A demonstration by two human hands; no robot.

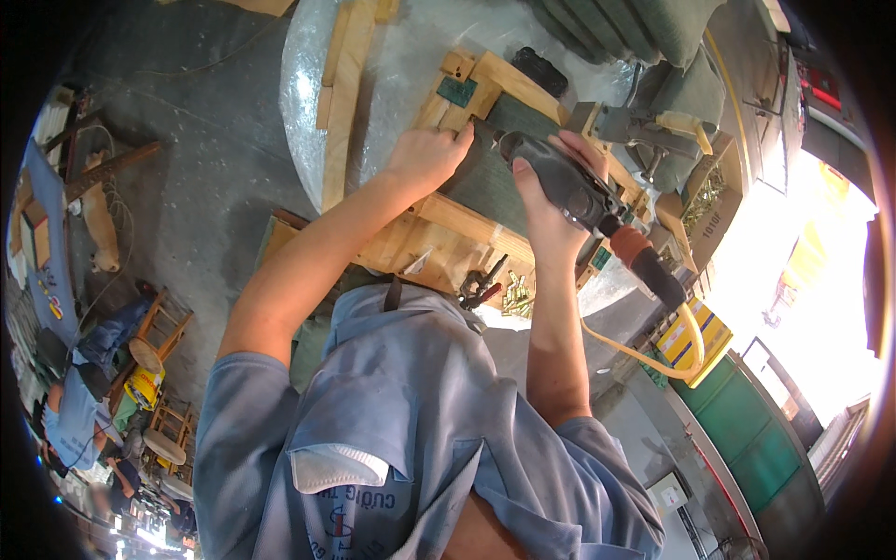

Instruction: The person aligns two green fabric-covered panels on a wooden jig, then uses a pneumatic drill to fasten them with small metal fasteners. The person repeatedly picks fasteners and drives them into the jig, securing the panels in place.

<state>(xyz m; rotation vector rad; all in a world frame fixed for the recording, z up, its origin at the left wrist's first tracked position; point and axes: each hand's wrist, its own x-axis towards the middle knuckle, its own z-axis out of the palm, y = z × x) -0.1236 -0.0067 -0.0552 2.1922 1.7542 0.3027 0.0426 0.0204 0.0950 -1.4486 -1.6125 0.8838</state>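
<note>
My right hand (557, 210) grips a black air drill (563, 180); an orange fitting and a yellow hose trail from its rear. The drill's front end points left, toward my left hand (429, 161). The left fingers are bent and pressed together at the edge of a dark green fabric panel (492, 179); what they pinch, if anything, is too small to make out. That panel sits in a light wooden frame (467, 222). On the frame's near side lie several small brass-coloured metal pieces (516, 297) and a black tool with red on its handle (481, 283).
Plastic-wrapped round surface (303, 89) under the frame, with a wooden slat (347, 89) on it. To the right are another power tool (644, 126), a cardboard box (717, 219) of metal pieces and a yellow box (695, 341). Green cushions (635, 28) stand beyond. A co-worker (75, 420) is far left.
</note>
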